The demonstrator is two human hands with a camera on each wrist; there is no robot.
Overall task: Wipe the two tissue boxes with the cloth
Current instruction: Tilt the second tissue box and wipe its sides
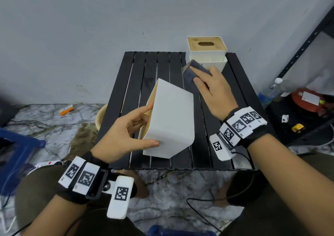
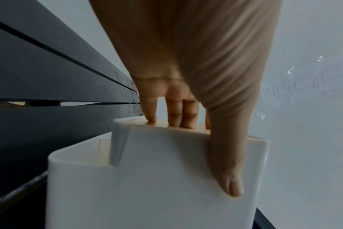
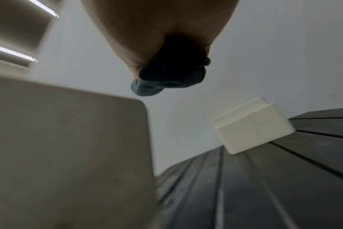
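Head view — a box tilted, a cloth held just beyond it.
Left hand (image 1: 124, 132) grips the tipped white plastic tissue box (image 1: 171, 120) on the black slatted counter (image 1: 207, 145); right hand (image 1: 215, 91) clutches the dark grey cloth (image 1: 191, 73) — the second white box (image 1: 207, 55) stands behind.

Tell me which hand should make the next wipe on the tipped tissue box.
Right. The right hand already holds the dark cloth, just beyond the tipped tissue box. The left hand is busy gripping that box, thumb on its side and fingers on the wooden top, so it should probably just steady it.
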